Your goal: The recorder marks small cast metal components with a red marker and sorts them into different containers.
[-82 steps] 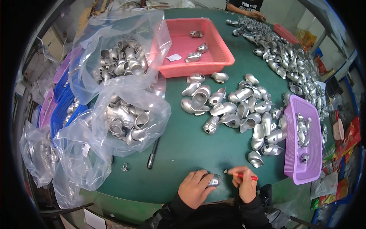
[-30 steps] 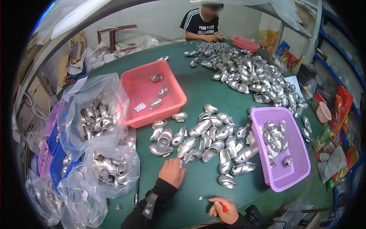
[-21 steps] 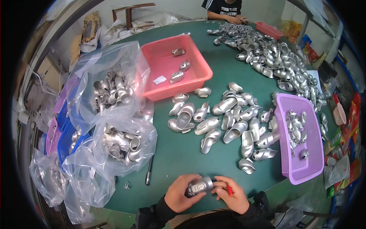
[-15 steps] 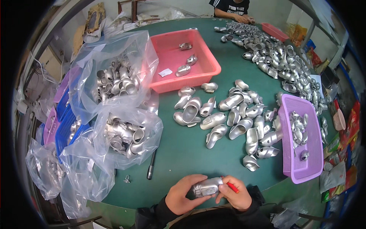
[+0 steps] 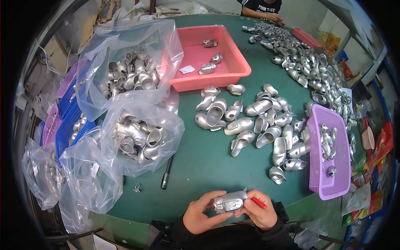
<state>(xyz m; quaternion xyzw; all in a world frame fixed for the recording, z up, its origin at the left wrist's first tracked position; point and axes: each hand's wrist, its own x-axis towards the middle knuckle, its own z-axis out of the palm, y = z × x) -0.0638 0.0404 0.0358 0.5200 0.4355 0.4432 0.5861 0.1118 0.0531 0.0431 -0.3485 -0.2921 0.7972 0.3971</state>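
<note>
Loose silver castings [image 5: 258, 125] beyond cradled casting [image 5: 230, 203].

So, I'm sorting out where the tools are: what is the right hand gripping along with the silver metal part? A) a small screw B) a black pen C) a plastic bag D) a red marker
D: the right hand pinches a red marker against the silver metal part that both hands hold, while the black pen lies on the green table, away from the hands.
</note>
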